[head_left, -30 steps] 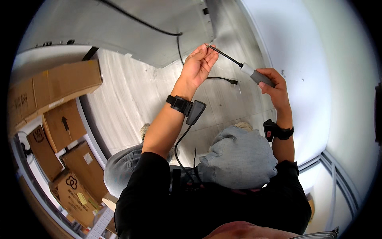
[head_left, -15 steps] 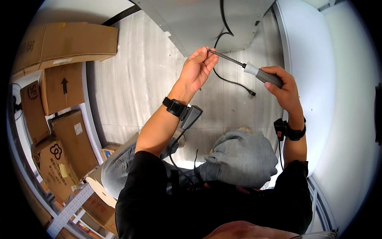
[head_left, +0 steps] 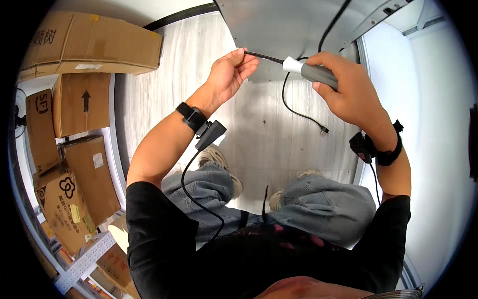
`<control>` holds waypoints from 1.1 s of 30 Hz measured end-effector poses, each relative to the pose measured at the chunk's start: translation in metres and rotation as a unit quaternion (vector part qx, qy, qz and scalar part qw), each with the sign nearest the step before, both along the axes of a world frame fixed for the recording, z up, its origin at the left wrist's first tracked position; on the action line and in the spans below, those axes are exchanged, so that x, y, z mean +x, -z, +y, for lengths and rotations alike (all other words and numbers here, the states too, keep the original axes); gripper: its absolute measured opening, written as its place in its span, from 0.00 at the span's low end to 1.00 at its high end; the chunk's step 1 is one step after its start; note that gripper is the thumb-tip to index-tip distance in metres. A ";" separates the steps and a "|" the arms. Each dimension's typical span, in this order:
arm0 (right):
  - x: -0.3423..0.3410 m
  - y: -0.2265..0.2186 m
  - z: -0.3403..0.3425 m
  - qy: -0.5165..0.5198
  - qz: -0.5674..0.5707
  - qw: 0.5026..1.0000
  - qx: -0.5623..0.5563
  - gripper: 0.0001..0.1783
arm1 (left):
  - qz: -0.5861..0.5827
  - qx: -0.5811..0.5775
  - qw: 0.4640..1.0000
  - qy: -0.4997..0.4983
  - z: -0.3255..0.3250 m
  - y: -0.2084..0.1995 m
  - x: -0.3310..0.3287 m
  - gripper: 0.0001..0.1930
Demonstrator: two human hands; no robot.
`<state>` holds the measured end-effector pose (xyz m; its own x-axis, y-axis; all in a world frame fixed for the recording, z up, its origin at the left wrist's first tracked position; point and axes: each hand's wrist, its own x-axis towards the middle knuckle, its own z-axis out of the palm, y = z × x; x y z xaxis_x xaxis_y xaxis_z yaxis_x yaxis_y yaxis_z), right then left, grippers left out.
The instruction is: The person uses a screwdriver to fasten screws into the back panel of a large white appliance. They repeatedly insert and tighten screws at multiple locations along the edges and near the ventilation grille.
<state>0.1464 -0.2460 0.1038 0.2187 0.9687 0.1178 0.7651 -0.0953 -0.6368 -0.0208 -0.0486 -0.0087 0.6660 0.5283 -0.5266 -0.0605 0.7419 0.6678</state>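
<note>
My right hand (head_left: 351,92) is wrapped round the grey handle of a screwdriver (head_left: 318,74) with a pale collar. Its dark shaft points left, to my left hand (head_left: 226,77). There my thumb and forefinger pinch the screwdriver's tip, the other fingers loosely curled. Whether a small part sits at the tip is hidden by the fingers. Just beyond both hands stands a large grey metal cabinet (head_left: 279,27). A black power cord (head_left: 284,94) hangs along it and lies on the floor, ending in a plug (head_left: 324,130).
Cardboard boxes (head_left: 82,109) fill a metal shelf (head_left: 82,264) at the left, with a long carton (head_left: 112,42) at its far end. A white wall panel (head_left: 393,84) stands close on the right. Pale wood-look floor (head_left: 264,129) lies between my feet and the cabinet.
Both hands and the screwdriver have shifted left and slightly up in view. My right hand has turned further over the handle. My knees have shifted, and both shoes now show more.
</note>
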 end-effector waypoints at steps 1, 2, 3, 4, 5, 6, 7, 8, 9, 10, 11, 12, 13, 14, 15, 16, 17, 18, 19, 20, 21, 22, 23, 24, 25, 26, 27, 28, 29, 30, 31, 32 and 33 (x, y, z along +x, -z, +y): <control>-0.005 -0.006 0.007 0.009 0.005 1.000 -0.003 0.13 | -0.023 -0.009 1.000 0.008 0.007 0.002 -0.002 0.09; -0.009 -0.010 0.013 0.022 0.003 1.000 0.001 0.13 | -0.045 -0.018 0.999 0.015 0.014 0.005 -0.004 0.09; -0.016 -0.009 0.015 0.039 0.001 0.999 0.001 0.13 | -0.067 -0.030 0.997 0.027 0.017 0.006 -0.005 0.09; -0.023 -0.007 0.016 0.056 -0.001 0.998 0.002 0.13 | -0.076 -0.037 0.996 0.029 0.021 0.006 -0.006 0.09; -0.031 -0.001 0.015 0.096 0.031 0.995 0.003 0.13 | -0.085 -0.042 0.995 0.029 0.025 0.006 -0.006 0.09; -0.039 0.009 0.013 0.135 0.063 0.989 0.003 0.13 | -0.095 -0.049 0.994 0.028 0.027 0.006 -0.006 0.10; -0.046 0.019 0.010 0.177 0.097 0.979 0.008 0.13 | -0.097 -0.053 0.993 0.035 0.031 0.009 -0.004 0.10; -0.052 0.029 0.009 0.200 0.129 0.971 -0.012 0.14 | -0.100 -0.055 0.993 0.040 0.034 0.015 0.000 0.10; -0.063 0.040 0.008 0.227 0.158 0.961 -0.007 0.14 | -0.099 -0.062 0.992 0.049 0.036 0.022 0.002 0.10; -0.075 0.052 0.008 0.252 0.185 0.950 0.001 0.14 | -0.096 -0.063 0.992 0.055 0.037 0.026 0.003 0.10; -0.087 0.062 0.008 0.276 0.211 0.938 0.009 0.14 | -0.093 -0.056 0.992 0.062 0.039 0.029 0.002 0.10; -0.100 0.069 0.010 0.296 0.235 0.925 0.021 0.15 | -0.090 -0.053 0.992 0.068 0.041 0.034 0.000 0.10; -0.113 0.078 0.012 0.314 0.258 0.913 0.035 0.15 | -0.088 -0.049 0.992 0.073 0.042 0.036 -0.001 0.10; -0.126 0.091 0.013 0.327 0.265 0.906 0.053 0.17 | -0.084 -0.037 0.993 0.078 0.044 0.039 -0.003 0.10; -0.138 0.103 0.014 0.338 0.277 0.896 0.073 0.18 | -0.081 -0.026 0.993 0.083 0.044 0.039 -0.003 0.10; -0.152 0.116 0.014 0.347 0.294 0.886 0.092 0.19 | -0.073 -0.012 0.994 0.086 0.043 0.041 -0.005 0.11; -0.164 0.127 0.015 0.356 0.310 0.875 0.111 0.20 | -0.070 -0.005 0.993 0.093 0.042 0.043 -0.005 0.11; -0.176 0.138 0.017 0.361 0.317 0.867 0.127 0.21 | -0.067 0.002 0.993 0.100 0.042 0.045 -0.005 0.11; -0.187 0.148 0.020 0.366 0.324 0.860 0.144 0.21 | -0.066 0.010 0.992 0.107 0.042 0.046 -0.003 0.12; -0.193 0.154 0.022 0.370 0.330 0.853 0.161 0.22 | -0.071 0.010 0.991 0.111 0.042 0.047 0.000 0.12; -0.195 0.158 0.025 0.372 0.332 0.850 0.168 0.22 | -0.075 0.013 0.991 0.113 0.041 0.048 0.002 0.12; -0.197 0.161 0.028 0.373 0.335 0.848 0.174 0.22 | -0.078 0.015 0.990 0.114 0.041 0.050 0.005 0.12; -0.198 0.164 0.029 0.374 0.338 0.845 0.179 0.23 | -0.077 0.020 0.991 0.108 0.042 0.054 0.006 0.11; -0.198 0.167 0.030 0.370 0.327 0.850 0.181 0.23 | -0.077 0.027 0.991 0.102 0.043 0.056 0.007 0.11; -0.197 0.170 0.030 0.366 0.317 0.856 0.183 0.23 | -0.076 0.035 0.992 0.097 0.045 0.057 0.009 0.10; -0.196 0.173 0.031 0.362 0.307 0.861 0.185 0.23 | -0.079 0.033 0.992 0.092 0.046 0.059 0.010 0.10; -0.196 0.172 0.035 0.363 0.314 0.857 0.188 0.23 | -0.081 0.033 0.992 0.089 0.047 0.058 0.011 0.10; -0.195 0.170 0.039 0.364 0.322 0.853 0.190 0.23 | -0.083 0.032 0.992 0.086 0.048 0.057 0.011 0.10; -0.196 0.169 0.043 0.366 0.329 0.849 0.192 0.23 | -0.089 0.035 0.992 0.088 0.050 0.058 0.012 0.10; -0.198 0.169 0.046 0.365 0.339 0.847 0.186 0.23 | -0.097 0.038 0.991 0.089 0.054 0.061 0.013 0.11; -0.199 0.169 0.049 0.365 0.349 0.844 0.181 0.23 | -0.105 0.041 0.989 0.091 0.057 0.063 0.014 0.11; -0.201 0.169 0.051 0.364 0.359 0.841 0.175 0.23 | -0.110 0.051 0.988 0.095 0.060 0.065 0.015 0.11; -0.202 0.170 0.052 0.365 0.350 0.844 0.179 0.23 | -0.116 0.059 0.987 0.097 0.060 0.067 0.015 0.10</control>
<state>-0.0552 -0.1941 -0.0664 0.8787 0.4763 -0.0312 0.0105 -0.0846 -0.9964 -0.0060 0.0118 -0.0755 0.8565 0.4266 -0.2905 -0.0859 0.6728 0.7348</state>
